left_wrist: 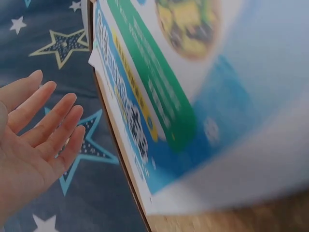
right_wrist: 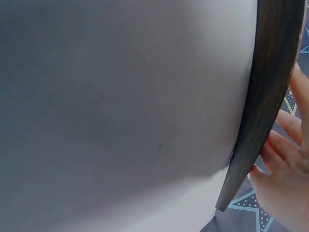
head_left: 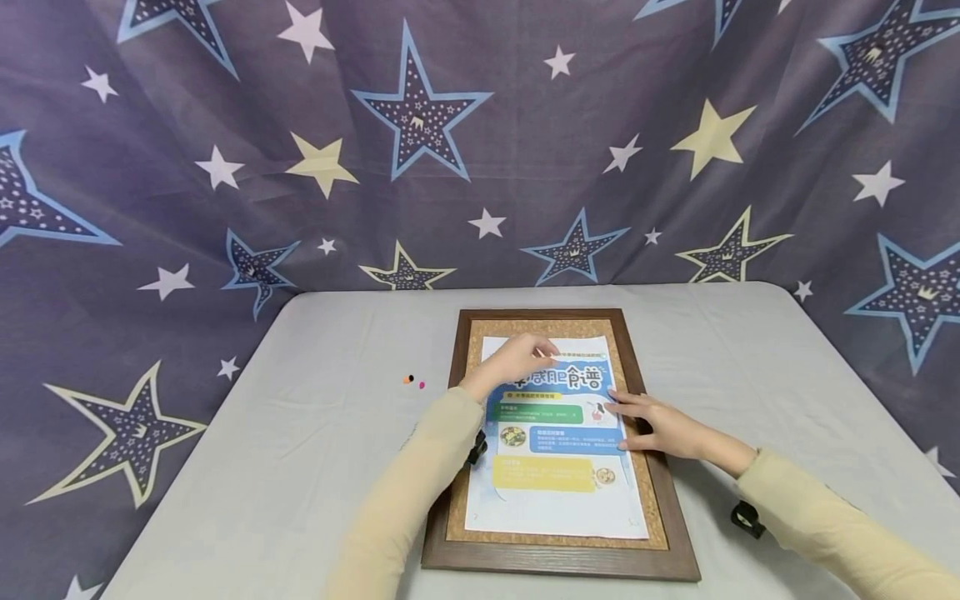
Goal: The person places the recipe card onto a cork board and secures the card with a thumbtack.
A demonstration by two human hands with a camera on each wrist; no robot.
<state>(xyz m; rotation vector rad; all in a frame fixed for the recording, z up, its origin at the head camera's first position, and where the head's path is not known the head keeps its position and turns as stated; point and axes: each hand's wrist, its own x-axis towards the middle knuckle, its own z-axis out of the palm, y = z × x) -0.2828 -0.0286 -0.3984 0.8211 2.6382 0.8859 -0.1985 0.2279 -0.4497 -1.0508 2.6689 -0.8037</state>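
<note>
A printed poster (head_left: 555, 510) with blue, green and yellow panels lies on a cork board (head_left: 461, 533) with a dark brown wooden frame (head_left: 558, 560). Over the upper part of the sheet is my left hand (head_left: 521, 357), its fingers loosely bent. The left wrist view shows that hand (left_wrist: 41, 140) with fingers apart and nothing in them. My right hand (head_left: 663, 423) rests across the frame's right side, fingertips on the poster's right edge. In the right wrist view, the frame's side (right_wrist: 270, 63) partly hides the right hand's fingers (right_wrist: 285, 140).
Several small coloured pieces, orange and black (head_left: 408, 379) and pink (head_left: 422, 385), lie left of the board on the white-covered table (head_left: 315, 450). A dark curtain (head_left: 480, 108) with stars hangs behind the table.
</note>
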